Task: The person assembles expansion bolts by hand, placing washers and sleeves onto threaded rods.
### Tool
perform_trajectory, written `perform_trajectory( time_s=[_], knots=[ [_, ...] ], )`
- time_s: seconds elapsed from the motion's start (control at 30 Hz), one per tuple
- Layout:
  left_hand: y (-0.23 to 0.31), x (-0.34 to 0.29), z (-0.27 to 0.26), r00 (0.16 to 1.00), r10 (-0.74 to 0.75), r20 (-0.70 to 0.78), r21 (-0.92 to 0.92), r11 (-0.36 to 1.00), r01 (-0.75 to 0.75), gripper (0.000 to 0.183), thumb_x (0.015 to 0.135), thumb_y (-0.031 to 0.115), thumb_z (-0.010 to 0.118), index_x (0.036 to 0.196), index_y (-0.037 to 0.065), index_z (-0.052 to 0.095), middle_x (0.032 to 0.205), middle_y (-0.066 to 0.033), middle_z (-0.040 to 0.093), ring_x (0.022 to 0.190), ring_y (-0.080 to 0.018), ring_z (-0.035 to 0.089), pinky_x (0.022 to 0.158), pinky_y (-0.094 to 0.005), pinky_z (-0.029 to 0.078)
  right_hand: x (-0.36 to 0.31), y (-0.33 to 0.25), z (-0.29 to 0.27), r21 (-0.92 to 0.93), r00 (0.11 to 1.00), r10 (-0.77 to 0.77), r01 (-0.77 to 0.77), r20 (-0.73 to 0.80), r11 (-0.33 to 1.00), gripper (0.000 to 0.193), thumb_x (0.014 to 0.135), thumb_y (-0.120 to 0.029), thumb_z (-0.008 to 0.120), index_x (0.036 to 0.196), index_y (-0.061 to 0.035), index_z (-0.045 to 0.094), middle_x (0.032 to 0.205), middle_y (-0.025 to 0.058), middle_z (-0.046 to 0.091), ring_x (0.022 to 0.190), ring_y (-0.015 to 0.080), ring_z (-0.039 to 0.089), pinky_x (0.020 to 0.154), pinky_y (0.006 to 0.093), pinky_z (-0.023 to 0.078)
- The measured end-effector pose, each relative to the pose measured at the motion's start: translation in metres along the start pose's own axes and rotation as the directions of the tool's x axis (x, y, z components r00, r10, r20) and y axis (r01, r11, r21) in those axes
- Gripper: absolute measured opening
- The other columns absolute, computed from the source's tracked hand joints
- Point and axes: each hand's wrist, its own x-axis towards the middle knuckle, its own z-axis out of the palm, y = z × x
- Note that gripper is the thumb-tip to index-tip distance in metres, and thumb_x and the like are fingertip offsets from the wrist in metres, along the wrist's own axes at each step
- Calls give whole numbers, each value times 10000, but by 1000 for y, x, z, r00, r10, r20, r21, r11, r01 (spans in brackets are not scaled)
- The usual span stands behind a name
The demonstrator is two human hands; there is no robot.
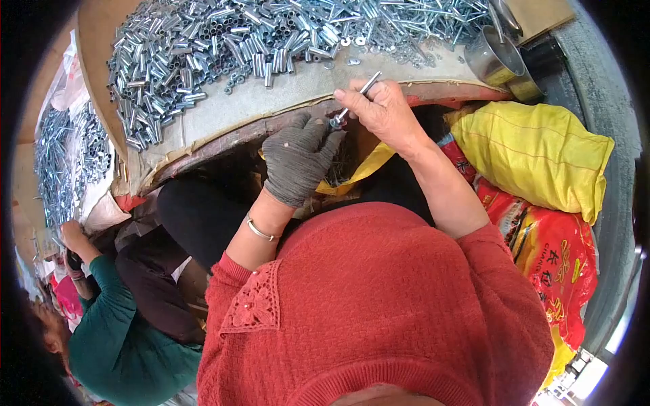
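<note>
A shiny metal bolt (pixel 370 82) slants between my two hands, just past the table's near edge. My right hand (pixel 380 108), bare, is closed around its shaft, and the upper end sticks out above the fingers. My left hand (pixel 295 157) wears a grey knit glove with worn fingertips. Its thumb and fingers close on the bolt's lower end, where a nut or washer (pixel 336 122) shows. Beyond my hands, a large pile of metal sleeves (pixel 223 51) covers the table (pixel 223 108). Flat washers (pixel 360 41) and long bolts (pixel 433 19) lie to the right of the sleeves.
A metal container (pixel 497 62) stands at the table's right end. At my right sit a stuffed yellow woven sack (pixel 535 152) and a red printed bag (pixel 558 264). Below my hands hangs a yellow strip (pixel 365 166). A co-worker in green (pixel 125 331) works at another pile on the left.
</note>
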Motion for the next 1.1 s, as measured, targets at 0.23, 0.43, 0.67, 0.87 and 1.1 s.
perform_trajectory(
  time_s=[0.23, 0.43, 0.67, 0.87, 1.1],
  knots=[
    [0, 10, -28, 902, -100, 421, -780, 468, 416, 93, 760, 48, 663, 698, 20, 600, 629, -16, 545, 582, -77, 508, 514, -258, 396, -21, -9, -8, 101, 983, 1, -20, 182, 995, 276, 898, -251, 594, 702, -59, 561, 554, -36, 468, 517, 58, 411, 503, 239, 318],
    [-13, 5, -13, 893, 71, 443, -782, 518, 347, 185, 764, 176, 672, 677, 39, 583, 631, 12, 541, 568, -50, 473, 504, -211, 364, -27, -4, -6, 430, 929, -61, -110, 366, 896, 238, 879, -209, 597, 717, -37, 570, 572, 5, 502, 504, 76, 457, 509, 228, 364],
    [-8, -1, -9, 815, -20, 579, -811, 95, 578, 258, 718, 272, 691, 690, 37, 587, 629, -11, 562, 519, -81, 475, 487, -212, 359, -25, -17, -8, 255, 911, -233, 149, 340, 956, 224, 878, -175, 581, 712, -34, 533, 640, -2, 465, 605, 95, 435, 540, 267, 340],
    [-15, 5, -12, 788, 74, 611, -783, 206, 587, 178, 714, 186, 671, 714, 27, 591, 654, -14, 567, 545, -83, 473, 509, -225, 373, -29, -15, -16, 228, 859, -288, 207, 423, 951, 169, 867, -154, 605, 788, -7, 577, 690, 36, 512, 631, 118, 460, 570, 279, 374],
    [-36, 1, -1, 973, -82, 214, -679, 704, 209, 148, 816, 73, 555, 915, -3, 635, 682, -42, 582, 609, -95, 536, 592, -257, 449, 9, 39, -75, -576, 952, -152, -29, -264, 817, 192, 839, -196, 629, 910, -17, 635, 745, 97, 643, 668, 155, 599, 649, 314, 483]
  ],
)
